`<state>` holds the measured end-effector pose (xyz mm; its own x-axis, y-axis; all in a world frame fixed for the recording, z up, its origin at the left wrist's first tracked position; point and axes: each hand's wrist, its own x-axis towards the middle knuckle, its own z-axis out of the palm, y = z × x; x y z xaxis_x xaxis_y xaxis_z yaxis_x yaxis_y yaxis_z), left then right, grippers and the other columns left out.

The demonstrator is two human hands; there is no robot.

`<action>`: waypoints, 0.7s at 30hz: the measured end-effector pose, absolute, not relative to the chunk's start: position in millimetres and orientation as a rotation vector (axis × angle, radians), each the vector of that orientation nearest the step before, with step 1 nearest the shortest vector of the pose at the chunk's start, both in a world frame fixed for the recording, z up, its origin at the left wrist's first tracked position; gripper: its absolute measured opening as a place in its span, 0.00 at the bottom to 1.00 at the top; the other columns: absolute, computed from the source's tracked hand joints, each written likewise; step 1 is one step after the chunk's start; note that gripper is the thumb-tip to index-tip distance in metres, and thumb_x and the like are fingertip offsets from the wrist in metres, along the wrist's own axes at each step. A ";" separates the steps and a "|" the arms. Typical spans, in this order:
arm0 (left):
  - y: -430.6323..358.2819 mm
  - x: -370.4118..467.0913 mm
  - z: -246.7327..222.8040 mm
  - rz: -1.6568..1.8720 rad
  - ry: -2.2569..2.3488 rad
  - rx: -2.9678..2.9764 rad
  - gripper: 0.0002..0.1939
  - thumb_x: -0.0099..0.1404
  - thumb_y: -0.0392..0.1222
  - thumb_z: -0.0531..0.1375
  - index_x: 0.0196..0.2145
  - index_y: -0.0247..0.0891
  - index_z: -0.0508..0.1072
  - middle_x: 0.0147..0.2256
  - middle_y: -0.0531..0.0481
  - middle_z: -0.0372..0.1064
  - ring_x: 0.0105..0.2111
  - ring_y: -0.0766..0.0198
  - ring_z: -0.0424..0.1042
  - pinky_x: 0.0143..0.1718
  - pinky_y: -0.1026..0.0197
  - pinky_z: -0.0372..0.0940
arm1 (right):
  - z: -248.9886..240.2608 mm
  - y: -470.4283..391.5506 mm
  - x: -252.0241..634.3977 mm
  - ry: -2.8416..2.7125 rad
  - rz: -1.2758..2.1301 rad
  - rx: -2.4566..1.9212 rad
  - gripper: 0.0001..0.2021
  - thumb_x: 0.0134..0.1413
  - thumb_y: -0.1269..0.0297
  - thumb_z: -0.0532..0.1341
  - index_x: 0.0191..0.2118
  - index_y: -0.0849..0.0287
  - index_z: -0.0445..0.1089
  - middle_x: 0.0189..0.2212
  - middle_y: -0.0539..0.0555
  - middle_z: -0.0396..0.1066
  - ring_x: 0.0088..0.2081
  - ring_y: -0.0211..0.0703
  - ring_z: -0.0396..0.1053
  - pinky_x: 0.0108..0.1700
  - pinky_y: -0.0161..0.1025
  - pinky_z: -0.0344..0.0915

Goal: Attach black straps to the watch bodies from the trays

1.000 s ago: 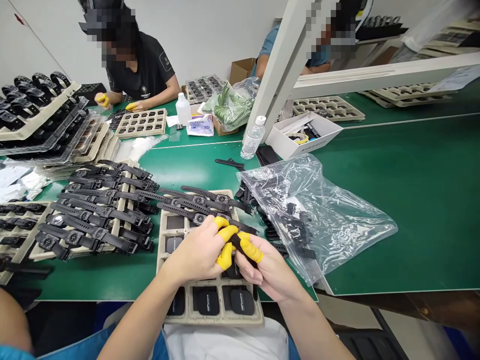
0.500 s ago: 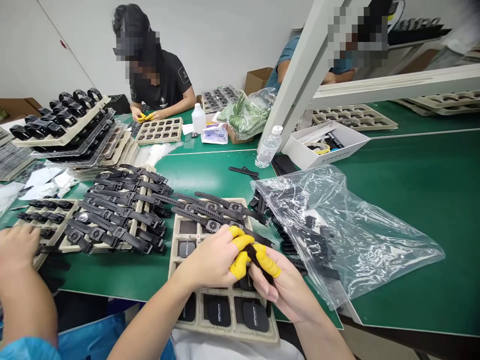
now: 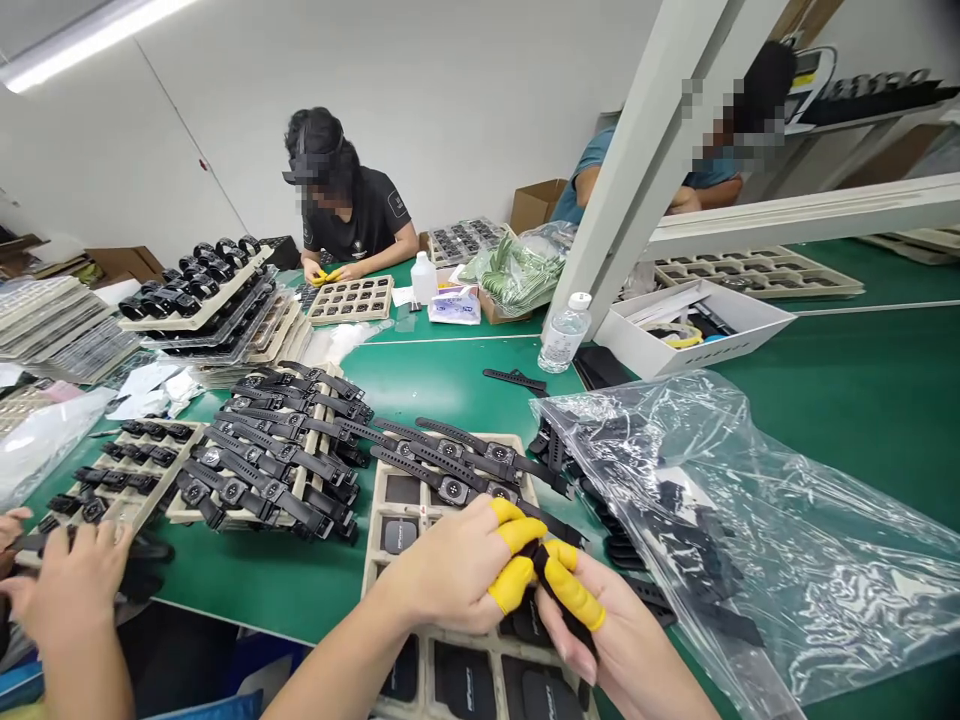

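Note:
Yellow finger cots cover several fingertips on both hands. My left hand (image 3: 454,565) pinches one end of a black watch strap (image 3: 541,562), and my right hand (image 3: 611,622) grips it from the other side. Fingers hide most of it, so I cannot tell whether a watch body is attached. Beneath my hands is a beige compartment tray (image 3: 372,548) with dark square pieces (image 3: 400,535) bearing white lettering. Several strapped watches (image 3: 453,490) lie across the tray's far end, backs up. A clear plastic bag (image 3: 817,570) of loose black straps (image 3: 637,480) lies right of my hands.
To the left stand a tray stack covered with watches (image 3: 262,455) and a smaller watch tray (image 3: 161,480), with a co-worker's hand (image 3: 79,580) beside it. Beyond are a water bottle (image 3: 565,335), a white box (image 3: 690,335) and another person (image 3: 360,215) at a tray.
The view has tilted up and shifted left, so the scene sits lower and further right. Both my hands keep hold of the strap. The co-worker's hand on the left has opened out.

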<state>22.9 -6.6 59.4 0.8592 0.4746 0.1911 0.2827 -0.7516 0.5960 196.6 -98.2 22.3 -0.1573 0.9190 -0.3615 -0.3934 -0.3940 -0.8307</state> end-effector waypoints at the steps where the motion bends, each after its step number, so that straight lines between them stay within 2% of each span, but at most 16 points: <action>1: -6.9 22.6 59.7 0.440 0.546 2.458 0.21 0.74 0.40 0.49 0.59 0.31 0.69 0.50 0.34 0.72 0.49 0.49 0.70 0.54 0.47 0.71 | 21.9 -98.5 197.3 -0.729 1.730 -1.114 0.29 0.57 0.31 0.66 0.37 0.57 0.65 0.15 0.45 0.65 0.15 0.29 0.47 0.19 0.31 0.46; 5: -7.5 21.9 60.7 0.447 0.522 2.366 0.21 0.76 0.40 0.47 0.61 0.32 0.68 0.50 0.36 0.72 0.49 0.53 0.71 0.55 0.51 0.71 | 28.5 -100.6 198.7 -0.721 1.730 -1.164 0.30 0.56 0.31 0.66 0.39 0.58 0.65 0.16 0.45 0.66 0.16 0.29 0.48 0.21 0.31 0.47; 10: -9.7 24.8 63.0 0.451 0.559 2.406 0.22 0.76 0.41 0.48 0.62 0.33 0.66 0.53 0.35 0.71 0.51 0.52 0.70 0.56 0.49 0.70 | 36.4 -101.2 197.6 -0.577 1.760 -1.094 0.30 0.54 0.32 0.69 0.34 0.57 0.63 0.15 0.42 0.60 0.17 0.27 0.43 0.21 0.29 0.46; 18: -13.3 31.1 60.7 0.257 0.724 2.601 0.17 0.70 0.39 0.54 0.54 0.33 0.72 0.45 0.39 0.73 0.45 0.53 0.70 0.51 0.52 0.71 | 31.8 -96.7 199.4 -0.558 1.803 -1.100 0.32 0.49 0.30 0.70 0.32 0.58 0.64 0.16 0.41 0.57 0.18 0.26 0.39 0.21 0.27 0.45; 21: -12.6 29.5 58.3 0.287 0.702 2.566 0.18 0.72 0.38 0.52 0.55 0.34 0.71 0.48 0.39 0.73 0.47 0.53 0.70 0.52 0.53 0.71 | 31.0 -97.0 197.6 -0.595 1.789 -1.130 0.32 0.51 0.30 0.69 0.32 0.58 0.64 0.16 0.41 0.58 0.18 0.26 0.42 0.21 0.27 0.47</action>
